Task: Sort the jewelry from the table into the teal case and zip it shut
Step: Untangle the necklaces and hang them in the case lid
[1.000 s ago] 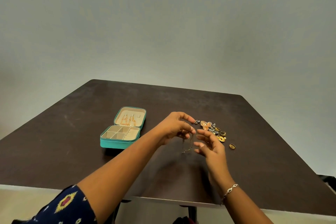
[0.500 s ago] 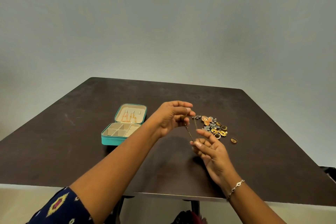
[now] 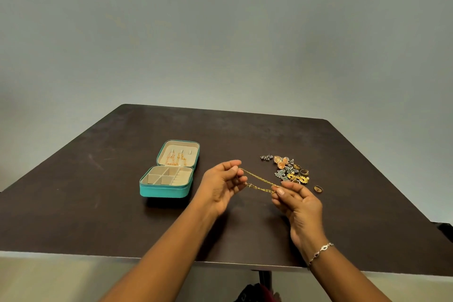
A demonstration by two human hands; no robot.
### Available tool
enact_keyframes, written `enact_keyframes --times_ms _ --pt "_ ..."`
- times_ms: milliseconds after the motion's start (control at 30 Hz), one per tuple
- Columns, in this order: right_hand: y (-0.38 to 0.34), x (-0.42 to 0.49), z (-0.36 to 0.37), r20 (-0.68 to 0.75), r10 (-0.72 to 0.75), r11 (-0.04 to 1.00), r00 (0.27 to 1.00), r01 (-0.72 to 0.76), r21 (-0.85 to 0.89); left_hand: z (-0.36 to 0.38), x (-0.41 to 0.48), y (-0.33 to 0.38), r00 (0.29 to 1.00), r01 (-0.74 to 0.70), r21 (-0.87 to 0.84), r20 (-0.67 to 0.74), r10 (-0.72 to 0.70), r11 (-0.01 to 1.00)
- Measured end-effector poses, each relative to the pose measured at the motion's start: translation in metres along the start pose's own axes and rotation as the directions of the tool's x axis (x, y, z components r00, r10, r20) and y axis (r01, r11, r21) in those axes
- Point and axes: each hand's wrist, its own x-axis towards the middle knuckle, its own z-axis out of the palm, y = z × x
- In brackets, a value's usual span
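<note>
Your teal case point(image 3: 163, 190) sits open on the dark table point(image 3: 98, 203), at about ten o'clock from your hands; its lid point(image 3: 188, 146) lies back flat on the twelve o'clock side, and gold dangling pieces point(image 3: 176, 158) rest on its cream lining; the base is split into square cells on the nine o'clock side and a ridged row on the three o'clock side. Your left hand point(image 3: 220, 187) has its thumb and fingers closed in a pinch on one end of a gold chain point(image 3: 259, 182); the chain runs taut above the table towards four o'clock; your right hand point(image 3: 297, 200) pinches its other end between thumb and fingertips. A silver bracelet point(image 3: 321, 251) circles that wrist. The loose jewelry point(image 3: 288, 169) lies heaped at one o'clock from your right hand; a single gold ring point(image 3: 318, 188) sits just beside the heap at its four o'clock.
</note>
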Motion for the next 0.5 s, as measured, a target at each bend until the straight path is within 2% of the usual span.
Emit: enact_keyframes --times_ms 100,267,400,500 --pt "-0.002 -0.001 0.0 -0.013 0.024 0.998 1.0 -0.025 -0.05 -0.004 -0.004 -0.005 1.0 -0.015 -0.019 -0.018 0.014 1.0" --pt "-0.016 0.001 0.005 -0.003 0.121 0.993 0.993 -0.121 -0.001 -0.012 -0.011 -0.005 0.999 -0.008 -0.019 -0.039 0.008 1.0" --pt "-0.037 0.003 0.019 0.074 0.177 0.984 0.981 -0.177 -0.008 -0.019 -0.016 -0.003 0.998 0.027 -0.104 -0.052 -0.032 0.994" --pt "-0.052 0.005 0.035 0.133 0.161 0.986 0.978 -0.153 -0.065 -0.022 -0.019 0.0 0.996 0.065 -0.18 -0.047 -0.074 0.982"
